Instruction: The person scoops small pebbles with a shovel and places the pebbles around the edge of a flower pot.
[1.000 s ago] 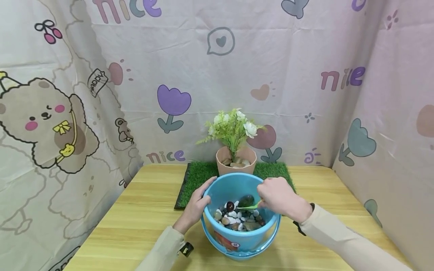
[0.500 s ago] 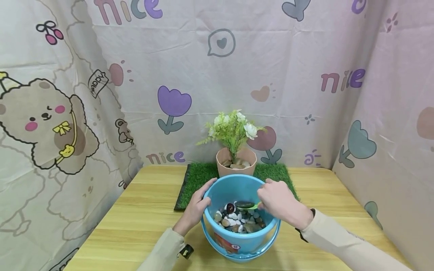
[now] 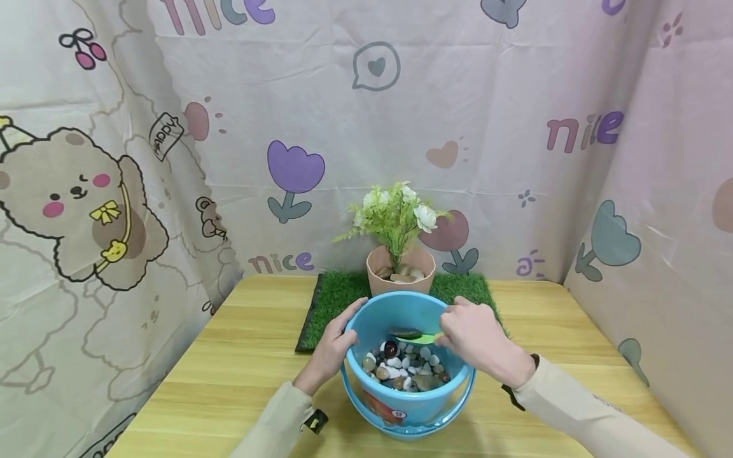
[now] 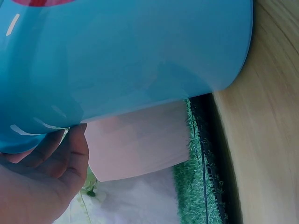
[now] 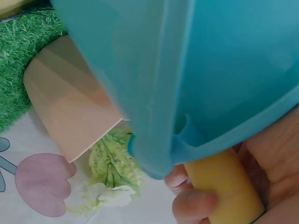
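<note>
A light-blue bucket [image 3: 420, 406] with its handle hanging down in front stands on the table, pebbles [image 3: 401, 372] covering its bottom. My left hand [image 3: 332, 343] grips the bucket's left rim, thumb over the edge and fingers outside. Inside the bucket, my right hand [image 3: 478, 337] holds a small shovel with a green blade [image 3: 424, 339]. Its thick yellow handle [image 5: 226, 186] shows in the right wrist view, fingers curled round it just beyond the rim. A large dark stone [image 3: 404, 333] lies on the blade, above the pebbles. A glossy dark-red stone [image 3: 391, 349] sits among the white ones.
Right behind the bucket, a pink pot [image 3: 401, 284] holds stones and a plant with white flowers [image 3: 395, 219]. The pot stands on a green turf mat [image 3: 338, 302]. Printed cloth [image 3: 492, 89] hangs round the wooden table [image 3: 246, 356] at the back and sides.
The shovel blade has come up from among the pebbles, bearing the dark stone, and has shifted toward the bucket's back. The left hand keeps its hold on the rim.
</note>
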`<state>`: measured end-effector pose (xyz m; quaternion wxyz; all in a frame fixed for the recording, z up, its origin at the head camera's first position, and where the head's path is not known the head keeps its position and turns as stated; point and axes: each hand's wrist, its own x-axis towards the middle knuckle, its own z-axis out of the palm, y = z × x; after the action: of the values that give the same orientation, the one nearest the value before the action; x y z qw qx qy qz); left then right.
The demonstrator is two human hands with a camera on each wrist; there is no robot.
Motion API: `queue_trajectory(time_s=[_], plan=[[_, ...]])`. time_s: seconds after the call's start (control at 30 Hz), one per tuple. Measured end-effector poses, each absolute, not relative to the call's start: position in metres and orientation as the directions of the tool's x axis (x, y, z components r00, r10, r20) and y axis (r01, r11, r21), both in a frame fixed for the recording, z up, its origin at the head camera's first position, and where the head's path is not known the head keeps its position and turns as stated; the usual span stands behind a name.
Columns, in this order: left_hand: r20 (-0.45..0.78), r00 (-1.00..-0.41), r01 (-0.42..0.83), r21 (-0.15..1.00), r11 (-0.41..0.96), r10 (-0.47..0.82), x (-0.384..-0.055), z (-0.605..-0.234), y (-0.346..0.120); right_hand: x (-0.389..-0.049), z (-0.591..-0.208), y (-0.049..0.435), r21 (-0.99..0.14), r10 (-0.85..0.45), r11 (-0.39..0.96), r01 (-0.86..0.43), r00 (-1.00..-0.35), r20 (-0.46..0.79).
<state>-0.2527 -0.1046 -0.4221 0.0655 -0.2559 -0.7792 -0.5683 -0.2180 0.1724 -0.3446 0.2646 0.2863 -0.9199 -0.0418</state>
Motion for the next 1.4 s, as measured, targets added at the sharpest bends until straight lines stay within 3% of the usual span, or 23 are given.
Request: queue_trajectory(time_s=[0.6,0.9,1.4], plan=[[0.403,-0.857,0.481,0.849,0.217,0.323,-0.253,-0.422,-0.105,-0.240,-0.355,0.194,0.191,-0.612,0.735,-0.650,-0.515,0.600],[0.401,-0.859,0.478,0.851,0.217,0.317,-0.253,-0.421,-0.105,-0.240,-0.353,0.193,0.086,-0.545,0.795,-0.601,-0.645,0.536],[0.402,-0.860,0.482,0.843,0.240,0.315,-0.254,-0.421,-0.105,-0.240,-0.356,0.190,0.006,-0.503,0.809,-0.587,-0.688,0.523]])
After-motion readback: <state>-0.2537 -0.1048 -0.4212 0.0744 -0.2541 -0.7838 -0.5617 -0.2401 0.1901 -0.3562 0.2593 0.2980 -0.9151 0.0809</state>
